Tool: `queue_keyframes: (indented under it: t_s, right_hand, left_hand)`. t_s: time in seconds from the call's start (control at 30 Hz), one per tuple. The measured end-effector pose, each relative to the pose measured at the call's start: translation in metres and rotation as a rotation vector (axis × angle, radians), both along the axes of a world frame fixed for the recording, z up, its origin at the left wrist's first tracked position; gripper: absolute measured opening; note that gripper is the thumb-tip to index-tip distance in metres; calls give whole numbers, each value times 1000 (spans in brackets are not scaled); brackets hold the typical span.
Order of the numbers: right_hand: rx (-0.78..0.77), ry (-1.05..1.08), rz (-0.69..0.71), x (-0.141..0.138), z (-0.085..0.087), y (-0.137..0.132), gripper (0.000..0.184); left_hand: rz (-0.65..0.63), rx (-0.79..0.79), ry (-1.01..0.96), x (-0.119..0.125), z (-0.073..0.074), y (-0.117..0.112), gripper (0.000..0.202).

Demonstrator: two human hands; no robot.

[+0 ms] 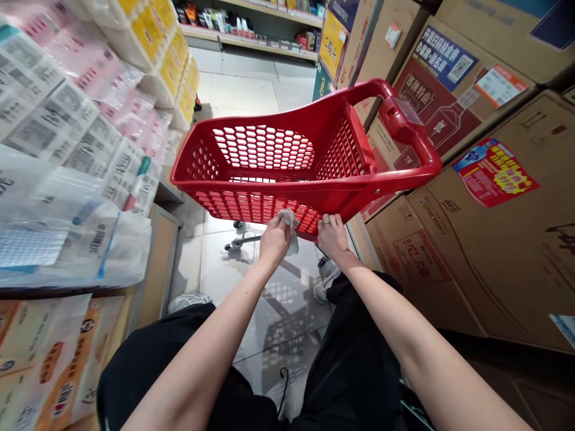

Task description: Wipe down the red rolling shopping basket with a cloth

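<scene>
Gripping basket (314,187) w/ right hand (333,237); cloth (291,225) half-hidden in left hand (274,240)

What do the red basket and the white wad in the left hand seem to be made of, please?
The red basket looks like moulded plastic: glossy, one even colour, regular holes in its walls. The white wad in the left hand looks like soft cloth or tissue, crumpled and matt; I cannot tell which.

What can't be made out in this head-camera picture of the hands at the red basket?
1. Cloth: head view, mostly covered by the left hand.
2. Right hand: fingertips hidden against the basket.
3. Wheels: mostly behind the basket.
4. Shelf goods: too small to read.
</scene>
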State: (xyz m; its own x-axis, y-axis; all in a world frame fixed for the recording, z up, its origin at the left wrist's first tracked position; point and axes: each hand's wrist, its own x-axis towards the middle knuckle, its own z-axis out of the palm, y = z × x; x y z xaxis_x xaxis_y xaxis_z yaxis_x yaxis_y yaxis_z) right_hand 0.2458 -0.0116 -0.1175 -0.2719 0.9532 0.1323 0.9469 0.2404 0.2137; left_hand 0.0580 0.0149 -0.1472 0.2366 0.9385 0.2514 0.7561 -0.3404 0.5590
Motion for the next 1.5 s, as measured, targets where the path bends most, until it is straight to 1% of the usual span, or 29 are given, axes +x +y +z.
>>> queue_keyframes:
  t_s: [0.1,0.17,0.33,0.4,0.47,0.5,0.6,0.67,0.73,0.83,0.87,0.93,1.0,1.07,1.17,1.27,1.33,1.43,1.5]
  right_hand:
    - [-4,-11,1,-2,1,-1,44]
    - [5,-16,-1,-2,1,-1,44]
    - [16,0,-9,1,-1,0,39]
    - [12,9,-13,1,-1,-1,39]
    - [8,15,-15,0,-1,-1,40]
    - [7,16,-16,0,0,-1,41]
    - [3,10,-15,-2,1,-2,40]
    - [1,9,-14,-2,1,-2,38]
    - [7,10,-13,0,-1,-1,38]
    - [25,8,-9,3,-4,-1,40]
    - [28,8,-8,4,-4,-1,40]
    - [31,11,-8,5,-6,0,41]
    - [40,8,-9,4,-6,0,41]
    - [55,-3,-5,4,-7,0,40]
    - [77,-23,-3,3,-7,0,38]
    - [92,-44,-7,2,-7,0,37]
    - [91,-54,-5,2,-8,1,37]
    - [82,-51,-11,2,-8,2,37]
    - [75,-40,-21,3,-8,3,38]
  left_hand:
    - [2,-26,63,9,8,10,33]
    - [-15,-26,78,9,7,9,30]
    - [-153,-35,29,-10,-1,-5,33]
    - [-150,-8,-39,-16,0,-7,36]
    - [-106,30,-76,-15,8,-4,38]
    - [-87,39,-65,-12,13,-2,37]
    - [-32,13,33,3,30,5,34]
    - [-9,-11,53,12,35,6,32]
    - [-42,-30,39,14,30,1,31]
    - [-100,-98,36,0,9,-11,30]
    - [-77,-131,29,-8,1,-14,29]
    - [19,-148,20,-25,-13,-18,34]
    - [110,-111,-15,-40,-19,-17,38]
    - [141,-44,-37,-50,-18,-10,41]
    - [52,4,42,-53,-10,3,40]
    - [-14,-13,149,-43,-3,12,36]
    - [2,-29,192,-34,-1,14,36]
    - [30,-75,230,-22,-3,15,42]
    - [4,-83,199,-21,-7,17,43]
